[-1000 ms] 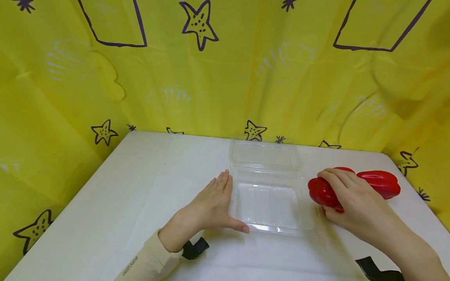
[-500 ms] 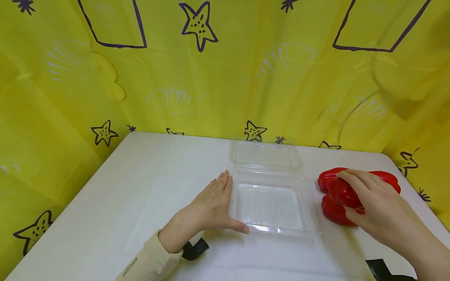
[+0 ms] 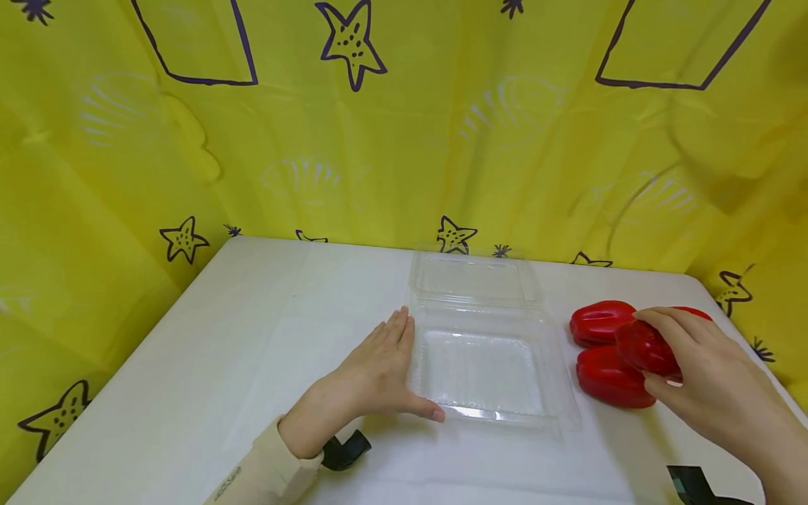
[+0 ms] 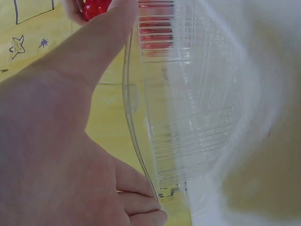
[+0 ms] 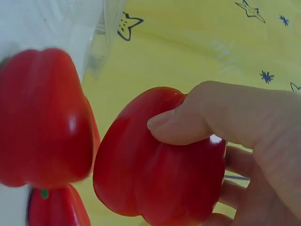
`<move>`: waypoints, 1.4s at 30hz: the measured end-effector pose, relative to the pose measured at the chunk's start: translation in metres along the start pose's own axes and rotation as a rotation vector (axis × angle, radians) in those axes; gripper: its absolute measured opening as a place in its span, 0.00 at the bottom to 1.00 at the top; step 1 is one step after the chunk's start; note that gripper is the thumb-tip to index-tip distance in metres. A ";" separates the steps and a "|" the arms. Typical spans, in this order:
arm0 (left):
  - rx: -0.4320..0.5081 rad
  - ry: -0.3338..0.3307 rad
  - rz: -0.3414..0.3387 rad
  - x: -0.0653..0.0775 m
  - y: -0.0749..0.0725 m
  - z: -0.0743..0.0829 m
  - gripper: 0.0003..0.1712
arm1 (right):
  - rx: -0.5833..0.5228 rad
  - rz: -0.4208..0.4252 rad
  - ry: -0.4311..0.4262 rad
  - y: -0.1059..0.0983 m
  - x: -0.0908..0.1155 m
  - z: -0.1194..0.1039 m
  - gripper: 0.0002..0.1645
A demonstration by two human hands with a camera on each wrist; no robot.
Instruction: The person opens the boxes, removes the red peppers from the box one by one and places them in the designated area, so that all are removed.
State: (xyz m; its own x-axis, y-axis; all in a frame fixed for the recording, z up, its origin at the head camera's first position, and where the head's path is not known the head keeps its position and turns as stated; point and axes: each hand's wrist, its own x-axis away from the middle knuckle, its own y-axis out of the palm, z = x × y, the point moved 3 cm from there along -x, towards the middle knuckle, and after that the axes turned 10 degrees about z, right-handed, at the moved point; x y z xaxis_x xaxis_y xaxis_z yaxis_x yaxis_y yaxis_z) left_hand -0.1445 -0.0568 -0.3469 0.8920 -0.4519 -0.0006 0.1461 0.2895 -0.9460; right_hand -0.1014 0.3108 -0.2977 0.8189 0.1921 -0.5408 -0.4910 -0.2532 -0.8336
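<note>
My right hand (image 3: 701, 372) grips a red bell pepper (image 3: 647, 348) with the thumb on its near side, as the right wrist view shows. Two more red bell peppers lie just left of it, one at the back (image 3: 602, 321) and one in front (image 3: 612, 379). Part of another pepper (image 3: 694, 312) shows behind the hand. In the middle lies a clear plastic clamshell box (image 3: 482, 368) with its lid (image 3: 473, 277) folded back. My left hand (image 3: 372, 375) rests at the box's left side, thumb at the front corner, fingers straight along the rim (image 4: 128, 94).
A white-covered table (image 3: 265, 337) carries everything. Behind it and at both sides hangs a yellow curtain (image 3: 379, 140) with starfish drawings. Black straps (image 3: 346, 450) are at both wrists.
My right hand has moved right, away from the box, with a pepper in its grip. The two peppers lying left of it show more fully. The left hand stays at the box.
</note>
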 end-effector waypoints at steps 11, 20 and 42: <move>0.017 -0.006 0.011 0.003 -0.003 -0.003 0.80 | 0.003 0.032 0.032 -0.005 0.001 0.009 0.49; 0.021 0.000 0.014 0.002 -0.002 -0.003 0.80 | 0.006 0.020 0.089 -0.003 0.006 0.023 0.45; 0.013 0.013 0.020 0.000 0.001 0.000 0.80 | 0.060 -0.268 0.296 0.020 0.016 0.065 0.49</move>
State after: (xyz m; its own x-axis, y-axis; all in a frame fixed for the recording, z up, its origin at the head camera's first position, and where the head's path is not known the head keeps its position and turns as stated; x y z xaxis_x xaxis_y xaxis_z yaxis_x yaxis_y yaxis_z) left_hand -0.1445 -0.0564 -0.3476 0.8891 -0.4571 -0.0239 0.1339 0.3096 -0.9414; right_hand -0.1177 0.3706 -0.3304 0.9663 -0.0397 -0.2544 -0.2574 -0.1741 -0.9505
